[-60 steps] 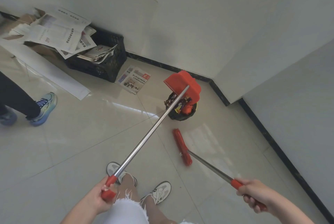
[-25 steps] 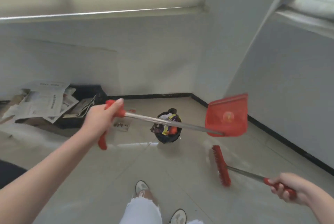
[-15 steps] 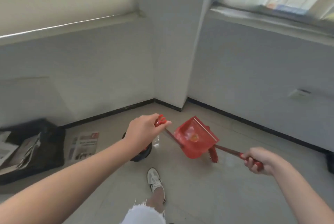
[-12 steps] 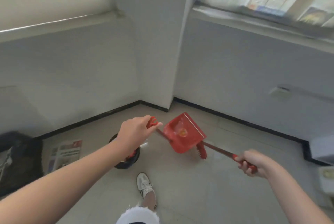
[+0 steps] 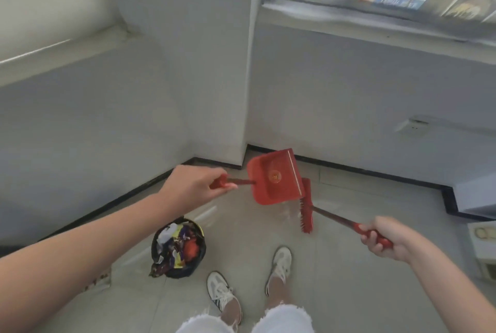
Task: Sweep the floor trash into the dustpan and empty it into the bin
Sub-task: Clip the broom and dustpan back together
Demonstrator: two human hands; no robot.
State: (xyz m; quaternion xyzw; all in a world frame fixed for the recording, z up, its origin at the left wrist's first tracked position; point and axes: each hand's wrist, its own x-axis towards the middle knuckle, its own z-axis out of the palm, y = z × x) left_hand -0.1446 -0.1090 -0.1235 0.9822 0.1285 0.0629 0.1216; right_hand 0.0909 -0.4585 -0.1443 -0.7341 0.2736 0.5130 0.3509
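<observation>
Fingers (image 5: 228, 186) round dustpan (image 5: 273, 177) handle — airborne

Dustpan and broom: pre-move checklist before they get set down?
1. Left hand gripping dustpan handle: ok.
2. Right hand gripping broom handle: ok.
3. Dustpan emptied: ok, pan looks bare.
4. Trash inside bin: not ok, wrappers hang over the rim.
5. Floor ahead free of trash: ok where visible.
6. Shoes clear of broom head: ok.
</observation>
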